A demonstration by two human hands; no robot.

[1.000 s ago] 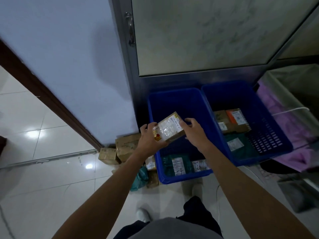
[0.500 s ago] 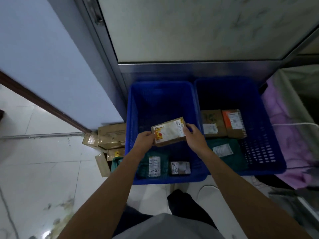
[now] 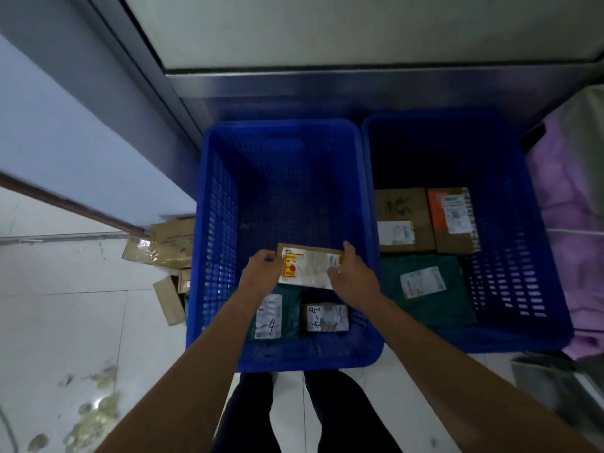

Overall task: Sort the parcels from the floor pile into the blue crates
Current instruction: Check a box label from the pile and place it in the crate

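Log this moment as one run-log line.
phase: placing | left hand: holds labelled box | right hand: holds labelled box | box: over left crate, not released | right crate: three parcels | floor pile: boxes present

Wall: pale blue painted wall (image 3: 65, 132), upper left; dark brown skirting board (image 3: 65, 204) at its foot.
Floor: glossy white tiled floor (image 3: 65, 322), left; brownish stains (image 3: 98, 410) lower left.
Door: frosted glass panel (image 3: 327, 27) in grey metal frame (image 3: 327, 89), top centre.
Right edge: lilac cloth (image 3: 572, 223).

One wide-angle view only, we look from head height, facing steeply down and a little forward, close above two blue crates (image 3: 281, 125) on the floor (image 3: 65, 322), our forearms (image 3: 183, 371) entering from the bottom edge.
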